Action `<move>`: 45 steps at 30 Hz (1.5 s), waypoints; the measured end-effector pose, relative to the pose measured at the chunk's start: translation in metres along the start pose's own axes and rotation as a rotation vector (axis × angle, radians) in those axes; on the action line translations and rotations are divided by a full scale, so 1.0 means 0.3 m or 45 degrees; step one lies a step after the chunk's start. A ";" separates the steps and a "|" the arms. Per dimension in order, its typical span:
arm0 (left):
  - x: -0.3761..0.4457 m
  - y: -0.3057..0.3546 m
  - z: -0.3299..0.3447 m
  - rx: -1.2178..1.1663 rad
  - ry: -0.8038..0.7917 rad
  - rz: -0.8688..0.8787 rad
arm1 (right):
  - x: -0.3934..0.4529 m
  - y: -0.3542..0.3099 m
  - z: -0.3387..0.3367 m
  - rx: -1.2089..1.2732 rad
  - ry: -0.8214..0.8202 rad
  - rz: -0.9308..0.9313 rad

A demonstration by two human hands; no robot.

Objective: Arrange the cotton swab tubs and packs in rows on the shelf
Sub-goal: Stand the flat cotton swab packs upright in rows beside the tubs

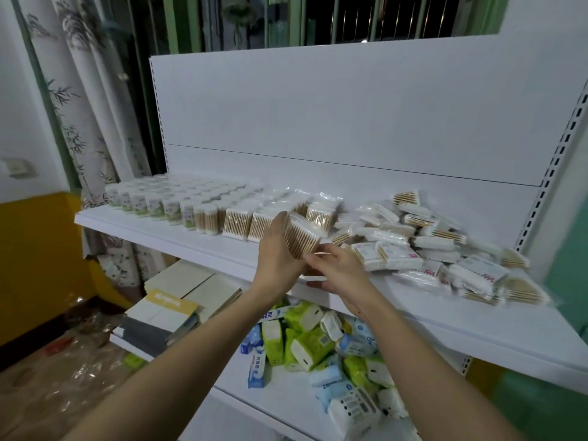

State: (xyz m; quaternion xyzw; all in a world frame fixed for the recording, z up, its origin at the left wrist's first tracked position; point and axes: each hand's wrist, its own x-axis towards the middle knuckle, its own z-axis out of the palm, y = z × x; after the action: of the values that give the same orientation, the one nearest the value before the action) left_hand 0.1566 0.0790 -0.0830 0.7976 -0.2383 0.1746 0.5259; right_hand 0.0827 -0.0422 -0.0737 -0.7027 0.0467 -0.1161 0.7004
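So on the white metal shelf [178,232], far left you've got neat rows of small round cotton swab tubs with green labels [152,198], then upright clear packs of wooden-stick swabs [254,218] lined up next. Left hand [280,249] grips one clear swab pack [300,235] just above the shelf's front edge, right hand [337,272] pinches its lower corner. Off right sits a loose, messy heap of swab packs [445,249].
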 end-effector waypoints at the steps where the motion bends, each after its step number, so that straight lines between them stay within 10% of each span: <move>1: 0.003 0.000 0.000 0.005 -0.009 -0.003 | 0.000 -0.003 0.001 0.030 0.003 -0.012; 25: 0.536 0.097 -0.181 0.372 -0.865 0.259 | 0.268 -0.060 -0.018 -0.163 0.133 -0.031; 33: 0.732 -0.025 0.033 0.546 -0.817 0.401 | 0.340 0.102 0.061 -0.983 0.280 -0.259; 38: 0.769 -0.110 0.162 0.792 -0.864 0.607 | 0.484 -0.006 0.002 -0.619 0.862 -0.398; 45: 0.805 -0.173 0.207 0.883 -0.945 0.860 | 0.726 -0.036 -0.060 -0.401 0.729 0.087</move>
State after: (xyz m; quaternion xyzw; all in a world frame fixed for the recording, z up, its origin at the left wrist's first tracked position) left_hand 0.3870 -0.0083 -0.0183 0.8103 -0.5748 0.1095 0.0327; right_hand 0.2886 -0.1094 -0.0420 -0.7392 0.2827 -0.2765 0.5452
